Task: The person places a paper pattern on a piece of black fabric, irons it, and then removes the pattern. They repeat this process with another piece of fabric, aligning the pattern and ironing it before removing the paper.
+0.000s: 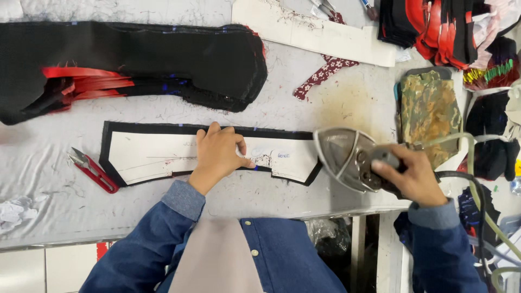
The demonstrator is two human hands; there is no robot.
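Note:
My left hand (218, 153) lies flat with fingers spread on a white card template (149, 157), pressing it onto a long black fabric piece (111, 130) whose edge shows around the card. My right hand (411, 176) grips the handle of a grey steam iron (345, 157), which is tilted with its soleplate facing left, just off the right end of the template. A hose and cord (477, 190) run from the iron past my right wrist.
A stack of black and red fabric pieces (135, 65) lies at the back left. Red thread snips (92, 171) rest left of the template. A camouflage pad (429, 108), another white card (315, 30) and piled fabric (445, 27) sit at the right.

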